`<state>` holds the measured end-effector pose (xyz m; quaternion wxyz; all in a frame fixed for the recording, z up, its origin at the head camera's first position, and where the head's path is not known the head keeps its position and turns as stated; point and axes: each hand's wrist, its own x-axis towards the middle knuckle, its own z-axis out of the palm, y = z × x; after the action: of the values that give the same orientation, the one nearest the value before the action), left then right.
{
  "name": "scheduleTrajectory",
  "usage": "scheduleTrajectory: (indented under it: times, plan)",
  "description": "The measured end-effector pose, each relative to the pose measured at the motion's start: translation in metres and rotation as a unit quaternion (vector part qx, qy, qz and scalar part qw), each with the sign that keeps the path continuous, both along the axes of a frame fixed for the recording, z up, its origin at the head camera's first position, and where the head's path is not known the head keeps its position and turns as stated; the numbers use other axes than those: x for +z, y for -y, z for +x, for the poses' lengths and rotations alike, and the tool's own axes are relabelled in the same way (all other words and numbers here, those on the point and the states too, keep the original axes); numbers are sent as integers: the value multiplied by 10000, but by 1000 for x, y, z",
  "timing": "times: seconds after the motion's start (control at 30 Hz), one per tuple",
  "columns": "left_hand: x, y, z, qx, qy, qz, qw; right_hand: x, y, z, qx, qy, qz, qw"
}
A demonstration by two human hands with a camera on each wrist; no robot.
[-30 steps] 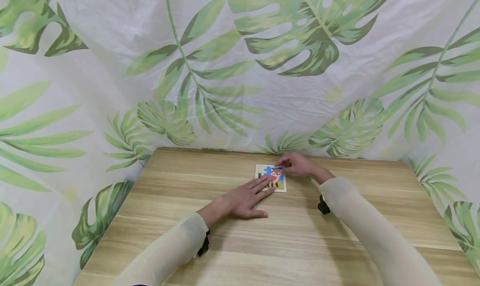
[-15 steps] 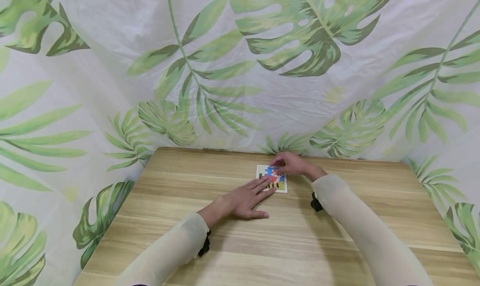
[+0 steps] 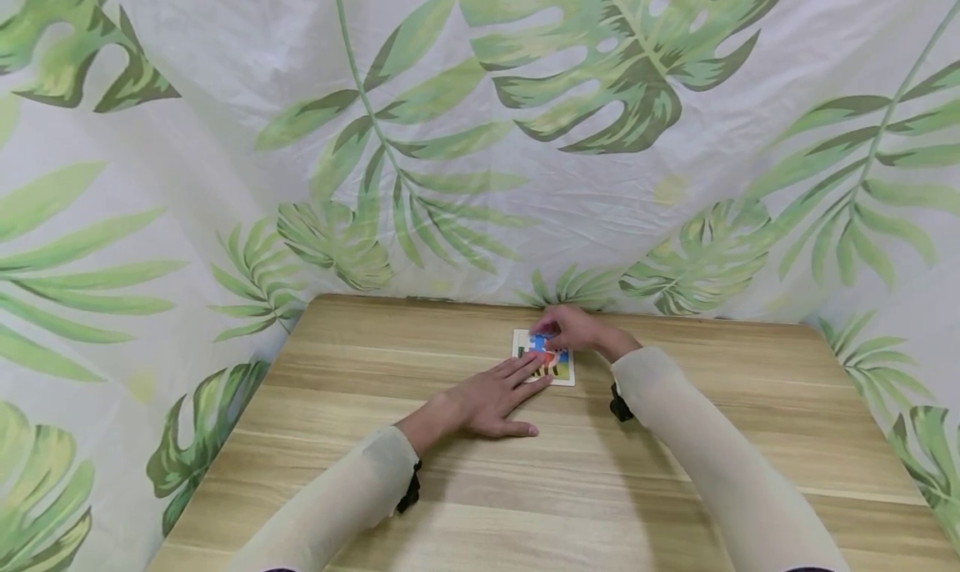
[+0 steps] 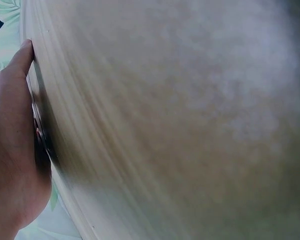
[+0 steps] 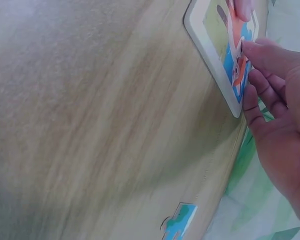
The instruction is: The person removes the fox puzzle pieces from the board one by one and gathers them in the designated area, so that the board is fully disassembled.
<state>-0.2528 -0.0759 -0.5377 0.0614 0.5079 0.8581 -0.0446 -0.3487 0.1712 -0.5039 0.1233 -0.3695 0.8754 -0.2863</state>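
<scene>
A small square jigsaw puzzle (image 3: 566, 372) with a white border and a fox picture lies near the table's far edge. My left hand (image 3: 491, 397) rests flat with spread fingers, its fingertips over the puzzle's lower left part. Over the upper edge is my right hand (image 3: 581, 330), thumb and fingers bent. In the right wrist view, the right thumb (image 5: 270, 56) touches the picture beside the fox's face, and the other fingers curl at the border. I cannot tell whether a piece is pinched there. A loose blue and green puzzle piece (image 5: 181, 220) lies apart from the puzzle.
The wooden table (image 3: 420, 347) reaches back to a leaf-patterned cloth (image 3: 420, 180) hanging behind it. Both forearms come in from the near side in pale sleeves, with a small black device (image 3: 621, 405) under the right wrist.
My right hand has shifted left along the puzzle's upper edge, from its right corner toward the middle and left. The left hand stays in place on the puzzle.
</scene>
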Motion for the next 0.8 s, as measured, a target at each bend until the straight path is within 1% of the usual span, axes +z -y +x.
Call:
scheduleTrajectory:
  times: [0.13, 0.23, 0.4, 0.63, 0.8]
  plan:
    - [0, 0, 1, -23, -24, 21, 10000, -1, 1, -2, 7, 31, 98, 9999]
    - [-2, 0, -1, -3, -31, 4, 10000, -2, 3, -3, 65, -34, 139, 9999]
    - [-2, -1, -2, 34, 12, -62, 10000, -1, 4, -2, 68, -69, 153, 9998]
    - [2, -2, -2, 86, 6, -96, 9999, -1, 5, 0, -76, 15, 218, 9997]
    - [5, -4, -1, 150, 67, -126, 9998, -1, 4, 4, -164, 1, 191, 9997]
